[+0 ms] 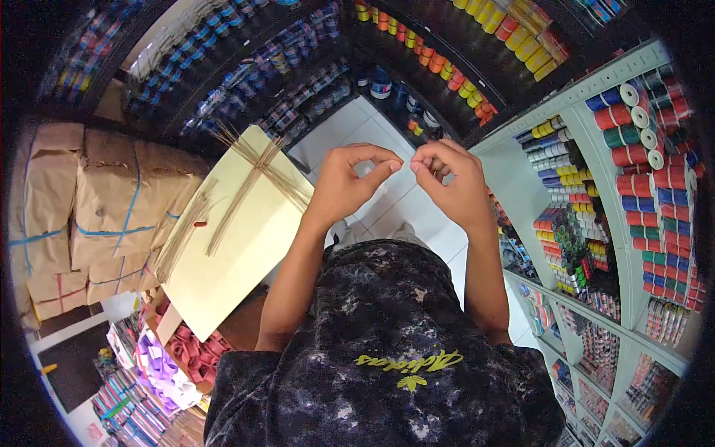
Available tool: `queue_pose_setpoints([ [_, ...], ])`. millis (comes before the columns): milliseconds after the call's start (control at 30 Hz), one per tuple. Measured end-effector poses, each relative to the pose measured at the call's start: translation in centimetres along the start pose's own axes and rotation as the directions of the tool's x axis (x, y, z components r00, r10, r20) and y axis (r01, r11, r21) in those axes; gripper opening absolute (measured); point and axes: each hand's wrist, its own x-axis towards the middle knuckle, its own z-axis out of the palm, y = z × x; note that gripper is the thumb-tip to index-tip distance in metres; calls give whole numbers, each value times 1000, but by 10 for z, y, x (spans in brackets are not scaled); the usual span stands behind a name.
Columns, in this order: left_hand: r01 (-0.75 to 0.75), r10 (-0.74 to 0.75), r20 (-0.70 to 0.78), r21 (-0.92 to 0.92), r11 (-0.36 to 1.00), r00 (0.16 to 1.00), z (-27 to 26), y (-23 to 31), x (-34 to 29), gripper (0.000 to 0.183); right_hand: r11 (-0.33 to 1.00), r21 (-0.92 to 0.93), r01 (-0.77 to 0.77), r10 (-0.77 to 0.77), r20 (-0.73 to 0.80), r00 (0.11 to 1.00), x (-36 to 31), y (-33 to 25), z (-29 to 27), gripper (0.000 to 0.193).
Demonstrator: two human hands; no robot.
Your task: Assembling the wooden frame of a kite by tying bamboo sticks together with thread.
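In front of my chest both hands are raised close together, with a small gap between their fingertips. My left hand (356,179) is closed, thumb and forefinger pinched. Facing it, my right hand (454,182) is also pinched, its other fingers curled in. Whatever lies in either pinch, if anything, is too fine to make out. To the left of my left forearm lies a pale yellow board (238,257). Thin brown strands (237,208) cross on its upper part, and another bundle of strands (177,242) runs along its left edge. A small reddish-brown piece (199,224) rests on the board.
Brown paper parcels (112,186) tied with blue cord are stacked at the left. Below them are red rolled pieces (195,350) and purple ribbon (158,363). Dark shelves of colourful spools (432,59) stand ahead; a pale metal rack (547,216) of spools rises close on the right.
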Motion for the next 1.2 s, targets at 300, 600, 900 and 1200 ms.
queue_pose_setpoints([
  [300, -25, 24, 13, 63, 998, 1000, -5, -8, -2, 17, 1000, -21, 13, -13, -13, 1000, 2, 0, 7, 9],
  [600, -91, 88, 35, 76, 993, 995, -7, -2, -1, 38, 958, -202, 205, -219, -50, 974, 4, -4, 8, 9],
  [900, -101, 100, 34, 38, 994, 994, -7, 2, 1, 34, 965, -202, 169, -182, -48, 982, 3, -9, 6, 11],
  [1200, -139, 139, 13, 7, 990, 990, -3, -3, 4, 24, 959, -190, 210, -220, -32, 975, 3, -12, 7, 11],
])
